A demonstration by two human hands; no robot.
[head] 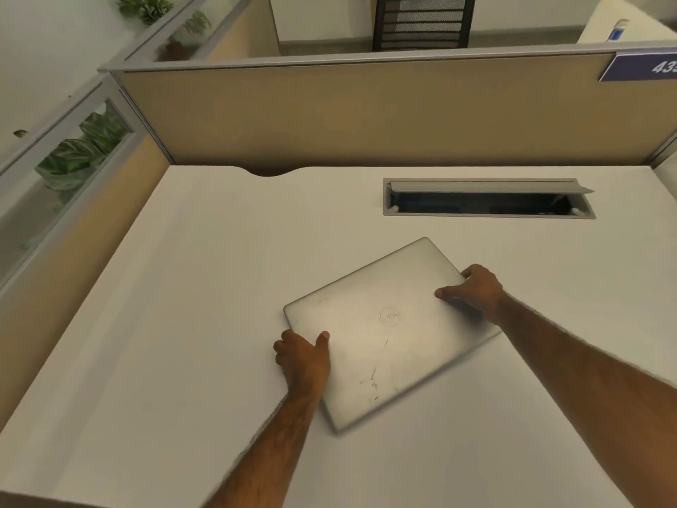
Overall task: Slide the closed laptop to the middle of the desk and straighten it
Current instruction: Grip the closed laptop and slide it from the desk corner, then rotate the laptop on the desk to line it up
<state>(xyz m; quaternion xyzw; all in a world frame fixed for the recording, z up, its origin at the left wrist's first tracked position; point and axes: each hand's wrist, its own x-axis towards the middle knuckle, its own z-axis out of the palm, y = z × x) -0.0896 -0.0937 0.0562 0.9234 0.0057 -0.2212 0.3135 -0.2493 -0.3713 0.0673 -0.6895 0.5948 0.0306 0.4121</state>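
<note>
— On the bench (pixel 183 287), where's the laptop (pixel 388 335)?
— Closed, lying askew, right of the middle.
— And each grip?
— Left hand (pixel 304 357) clamps its left edge; right hand (pixel 476 289) clamps its right edge.

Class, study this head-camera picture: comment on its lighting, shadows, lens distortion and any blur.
Head view: warm, dim, even light; soft shadow under the right hand on the laptop; no harsh glare on the lid. Wide-angle bending bows the partition and desk edges. The laptop's near edge and the left hand look slightly smeared; the corners are soft.
</note>
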